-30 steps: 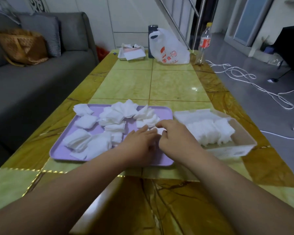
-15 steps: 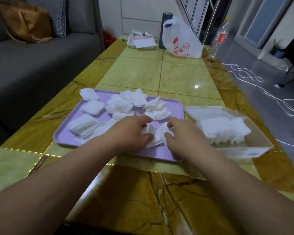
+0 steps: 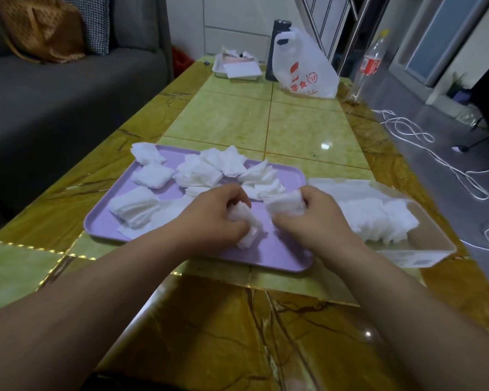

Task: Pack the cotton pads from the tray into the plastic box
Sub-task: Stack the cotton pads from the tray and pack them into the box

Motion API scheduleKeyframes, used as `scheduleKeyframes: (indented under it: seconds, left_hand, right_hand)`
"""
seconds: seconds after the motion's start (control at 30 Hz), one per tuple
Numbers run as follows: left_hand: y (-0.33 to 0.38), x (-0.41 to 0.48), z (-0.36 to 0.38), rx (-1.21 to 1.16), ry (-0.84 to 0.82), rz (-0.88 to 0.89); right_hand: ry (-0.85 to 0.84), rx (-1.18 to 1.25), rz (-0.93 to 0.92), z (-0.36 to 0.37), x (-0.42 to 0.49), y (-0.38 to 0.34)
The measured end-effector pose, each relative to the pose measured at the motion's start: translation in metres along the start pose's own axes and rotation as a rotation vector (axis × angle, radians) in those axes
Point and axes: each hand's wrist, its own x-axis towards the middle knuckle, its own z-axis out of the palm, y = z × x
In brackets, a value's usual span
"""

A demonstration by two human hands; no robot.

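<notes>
Cotton pads (image 3: pixel 195 172): left hand (image 3: pixel 209 218) & right hand (image 3: pixel 308 218) each grip a stack over tray (image 3: pixel 102 224). Square edges, keep pinch firm, carry to plastic box (image 3: pixel 435 244).

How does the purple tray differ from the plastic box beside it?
The purple tray is opaque and shallow; the plastic box is translucent with higher walls. On the tray the cotton pads lie in loose scattered piles; in the box they stand packed together. Both rest on the table and hold white pads.

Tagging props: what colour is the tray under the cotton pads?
Light purple tray, plain; head view, the only one.
</notes>
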Motion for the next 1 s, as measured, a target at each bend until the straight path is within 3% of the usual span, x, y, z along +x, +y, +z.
scheduleKeyframes:
  seconds: [0.1, 0.27, 0.47, 0.77, 1.0]
  left_hand:
    - [-0.002, 0.000, 0.002, -0.051, 0.076, 0.024]
    - [-0.007, 0.003, 0.004, 0.000, 0.162, 0.058]
    - [-0.001, 0.004, -0.001, -0.128, 0.306, 0.111]
    - [0.004, 0.005, -0.003, -0.227, 0.340, 0.079]
    - [-0.003, 0.003, 0.000, -0.361, 0.217, -0.004]
  right_hand:
    - [0.035, 0.124, 0.041, 0.002, 0.001, 0.004]
    - [0.007, 0.129, 0.044, 0.002, 0.003, 0.010]
    - [0.037, 0.218, 0.077, -0.002, 0.004, 0.013]
    - [0.094, 0.347, 0.057, 0.002, -0.002, 0.006]
    - [0.055, 0.471, 0.128, 0.009, 0.000, 0.008]
